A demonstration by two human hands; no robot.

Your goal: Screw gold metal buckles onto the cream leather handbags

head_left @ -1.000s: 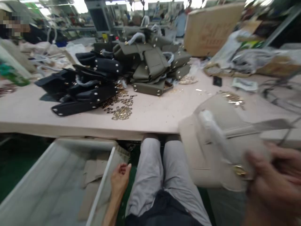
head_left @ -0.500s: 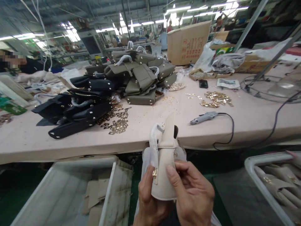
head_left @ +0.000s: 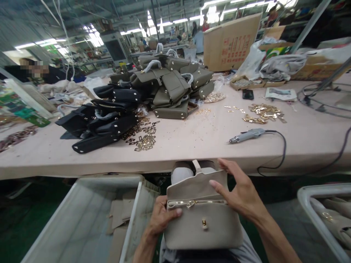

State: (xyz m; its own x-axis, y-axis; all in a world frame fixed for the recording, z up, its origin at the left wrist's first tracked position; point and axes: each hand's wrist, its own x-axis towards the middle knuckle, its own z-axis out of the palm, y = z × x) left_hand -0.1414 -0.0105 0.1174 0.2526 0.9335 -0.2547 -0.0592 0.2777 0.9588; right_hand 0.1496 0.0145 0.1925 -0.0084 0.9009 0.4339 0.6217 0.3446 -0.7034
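Observation:
A beige handbag (head_left: 203, 230) rests on my lap with its flap (head_left: 197, 184) raised, showing a gold zipper along the top. On its front is a small gold clasp. My left hand (head_left: 161, 215) grips the bag's left side, thumb pressed on the front below the zipper and fingers hidden behind. At the flap's right edge is my right hand (head_left: 241, 191), thumb and fingers spread apart. Its thumb lies over the flap; whether it touches is hard to tell.
The table (head_left: 186, 138) ahead bears black bags (head_left: 101, 126), olive bags (head_left: 172, 87), gold metal pieces (head_left: 264, 112) and a grey electric screwdriver (head_left: 246, 135) with its cord. Plastic bins stand on the left (head_left: 68, 219) and right (head_left: 312, 212), holding beige pieces.
The handbag has turned from end-on to front-facing and sits lower, its flap lifted. My right hand has let go of the bag's end and opened. My view has shifted slightly left.

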